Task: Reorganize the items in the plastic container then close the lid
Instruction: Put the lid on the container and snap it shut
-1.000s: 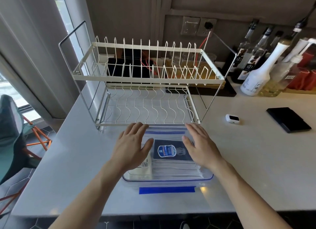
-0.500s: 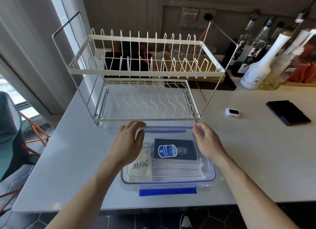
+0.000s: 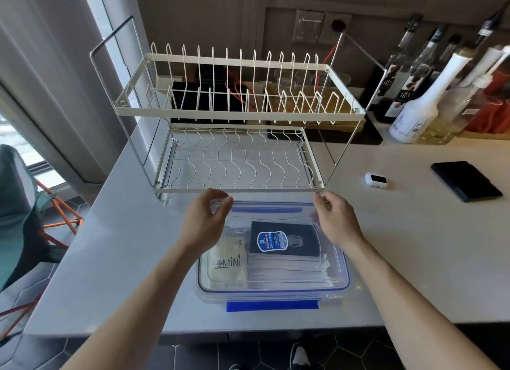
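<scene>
A clear plastic container (image 3: 343, 276) with a blue-trimmed lid (image 3: 271, 207) on top sits at the table's near edge. Through the lid I see a pale yellow "MINI" pouch (image 3: 227, 267) at the left, a dark blue booklet (image 3: 284, 238) and a stack of white masks (image 3: 289, 270) under it. My left hand (image 3: 205, 222) pinches the lid's far left corner. My right hand (image 3: 335, 220) grips the lid's far right corner. A blue latch flap (image 3: 271, 305) shows along the near side.
A two-tier white wire dish rack (image 3: 234, 115) stands just beyond the container. To the right lie a small white device (image 3: 375, 179) and a black wallet-like case (image 3: 465, 180). Several bottles (image 3: 419, 99) line the back right. A chair (image 3: 19, 218) stands left of the table.
Both hands moved from lying flat on the lid to its far corners, fingers now curled around the lid's edge. The view tilted slightly.
</scene>
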